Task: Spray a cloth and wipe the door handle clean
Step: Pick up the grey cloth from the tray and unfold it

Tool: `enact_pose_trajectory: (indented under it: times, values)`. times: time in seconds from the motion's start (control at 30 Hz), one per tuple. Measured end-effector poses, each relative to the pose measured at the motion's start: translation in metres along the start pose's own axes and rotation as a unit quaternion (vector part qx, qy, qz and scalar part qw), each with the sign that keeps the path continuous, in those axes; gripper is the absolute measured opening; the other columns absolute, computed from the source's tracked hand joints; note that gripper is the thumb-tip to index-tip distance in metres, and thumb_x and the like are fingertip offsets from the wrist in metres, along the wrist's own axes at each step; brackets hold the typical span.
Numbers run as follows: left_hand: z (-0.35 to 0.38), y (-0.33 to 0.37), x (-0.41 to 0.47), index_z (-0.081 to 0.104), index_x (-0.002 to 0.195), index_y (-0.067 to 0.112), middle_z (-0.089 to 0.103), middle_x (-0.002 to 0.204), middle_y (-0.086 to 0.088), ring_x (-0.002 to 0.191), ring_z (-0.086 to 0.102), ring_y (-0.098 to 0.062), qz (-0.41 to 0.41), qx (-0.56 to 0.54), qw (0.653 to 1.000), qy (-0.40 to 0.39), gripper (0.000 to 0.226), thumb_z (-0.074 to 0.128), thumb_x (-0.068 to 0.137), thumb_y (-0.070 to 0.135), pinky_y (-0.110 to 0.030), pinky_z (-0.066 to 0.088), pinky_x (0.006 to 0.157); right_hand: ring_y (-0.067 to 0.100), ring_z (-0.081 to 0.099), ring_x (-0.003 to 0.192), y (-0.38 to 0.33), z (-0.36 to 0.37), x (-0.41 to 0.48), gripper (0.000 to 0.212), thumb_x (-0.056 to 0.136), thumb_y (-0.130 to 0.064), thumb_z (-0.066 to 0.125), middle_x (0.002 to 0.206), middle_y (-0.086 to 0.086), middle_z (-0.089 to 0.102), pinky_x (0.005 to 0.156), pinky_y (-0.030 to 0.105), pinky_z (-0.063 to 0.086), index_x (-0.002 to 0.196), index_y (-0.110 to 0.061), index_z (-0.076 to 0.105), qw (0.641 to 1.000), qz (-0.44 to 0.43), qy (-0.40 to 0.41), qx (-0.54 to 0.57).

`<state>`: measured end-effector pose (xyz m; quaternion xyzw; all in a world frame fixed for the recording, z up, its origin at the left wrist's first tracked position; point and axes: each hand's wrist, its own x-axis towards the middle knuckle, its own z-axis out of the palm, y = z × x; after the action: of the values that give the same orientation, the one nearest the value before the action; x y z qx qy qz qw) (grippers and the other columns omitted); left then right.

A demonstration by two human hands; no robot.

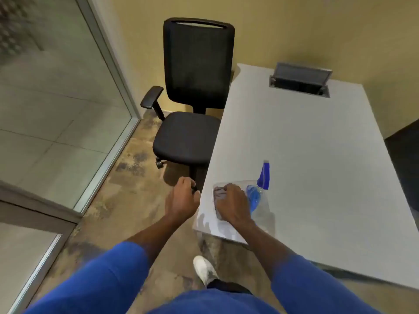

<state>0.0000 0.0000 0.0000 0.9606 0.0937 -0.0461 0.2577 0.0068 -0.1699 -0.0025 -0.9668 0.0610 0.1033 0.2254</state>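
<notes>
A grey cloth (218,193) lies on the near left corner of the pale grey table (317,168). My right hand (234,206) lies over it with the fingers curled down onto the fabric. Right beside that hand a clear spray bottle (257,200) rests on its side, its blue trigger head (264,175) pointing away from me. My left hand (183,198) hovers just off the table's left edge above the floor, loosely curled and holding nothing. No door handle is in view.
A black office chair (192,91) stands at the table's left side, against the yellow wall. A glass partition with a metal frame (106,64) runs along the left. A cable box with its lid raised (300,80) sits at the table's far end.
</notes>
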Motion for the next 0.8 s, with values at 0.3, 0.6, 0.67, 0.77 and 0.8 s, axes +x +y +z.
enact_pose_trajectory:
  times: [0.3, 0.6, 0.67, 0.77, 0.8]
  values:
    - [0.081, 0.002, 0.009, 0.064, 0.1, 0.026, 0.077, 0.097, -0.002, 0.091, 0.08, -0.028, -0.157, -0.166, 0.963, -0.141, 0.033, 0.079, 0.089, 0.053, -0.05, 0.067, 0.088, 0.029, 0.061, 0.132, 0.041, 0.021, -0.006, 0.044, 0.108, -0.033, 0.057, 0.141, 0.014, 0.063, 0.113, 0.035, 0.051, 0.144, -0.008, 0.049, 0.994, 0.031, -0.066, -0.084]
    - [0.095, 0.016, 0.004, 0.073, 0.079, 0.021, 0.079, 0.078, -0.001, 0.075, 0.08, -0.025, -0.211, -0.187, 0.955, -0.097, 0.021, 0.081, 0.098, 0.026, -0.05, 0.069, 0.08, 0.031, 0.067, 0.125, 0.058, 0.055, 0.006, 0.061, 0.103, -0.031, 0.067, 0.136, 0.015, 0.066, 0.102, 0.039, 0.061, 0.152, -0.008, 0.041, 0.994, 0.08, -0.038, -0.068]
    - [0.095, 0.019, 0.001, 0.072, 0.078, 0.019, 0.079, 0.075, -0.002, 0.071, 0.08, -0.024, -0.213, -0.198, 0.952, -0.091, 0.024, 0.081, 0.1, 0.025, -0.047, 0.069, 0.076, 0.033, 0.074, 0.113, 0.064, 0.066, 0.009, 0.066, 0.092, -0.027, 0.083, 0.123, 0.019, 0.072, 0.092, 0.042, 0.066, 0.146, -0.004, 0.052, 0.993, 0.074, -0.029, -0.089]
    - [0.093, 0.021, 0.0, 0.073, 0.08, 0.016, 0.08, 0.075, -0.004, 0.067, 0.08, -0.022, -0.212, -0.204, 0.951, -0.094, 0.025, 0.078, 0.103, 0.024, -0.044, 0.068, 0.073, 0.035, 0.078, 0.096, 0.074, 0.088, 0.019, 0.075, 0.068, -0.023, 0.103, 0.103, 0.021, 0.078, 0.079, 0.046, 0.069, 0.127, -0.004, 0.061, 0.99, 0.098, -0.068, -0.081]
    - [0.093, 0.021, 0.001, 0.074, 0.081, 0.014, 0.08, 0.075, -0.004, 0.067, 0.08, -0.022, -0.21, -0.205, 0.951, -0.096, 0.025, 0.077, 0.103, 0.025, -0.044, 0.068, 0.072, 0.034, 0.078, 0.097, 0.077, 0.095, 0.019, 0.077, 0.067, -0.025, 0.103, 0.104, 0.02, 0.078, 0.08, 0.045, 0.069, 0.126, -0.005, 0.059, 0.991, 0.097, -0.06, -0.074]
